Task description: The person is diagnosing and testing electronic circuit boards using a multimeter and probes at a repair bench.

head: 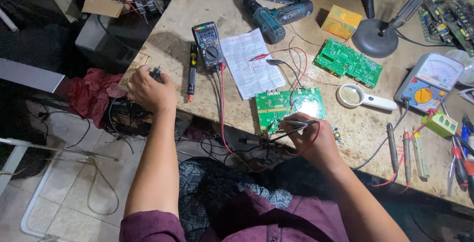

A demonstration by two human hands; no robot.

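The right hand (pixel 316 141) pinches two probes (pixel 296 123), tips on the green circuit board (pixel 290 105); the left hand (pixel 148 91), left of the digital multimeter (pixel 209 46), closes on a small dark tool (pixel 157 72).

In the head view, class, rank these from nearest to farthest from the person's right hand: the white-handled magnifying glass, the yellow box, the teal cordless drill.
From the right hand:
1. White-handled magnifying glass, just right of it.
2. Yellow box, farther up the bench.
3. Teal cordless drill, far edge, to the left.

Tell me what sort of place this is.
Most likely an electronics repair bench: green circuit boards lie on the worn table, beside a digital multimeter, and the right hand holds test probes.
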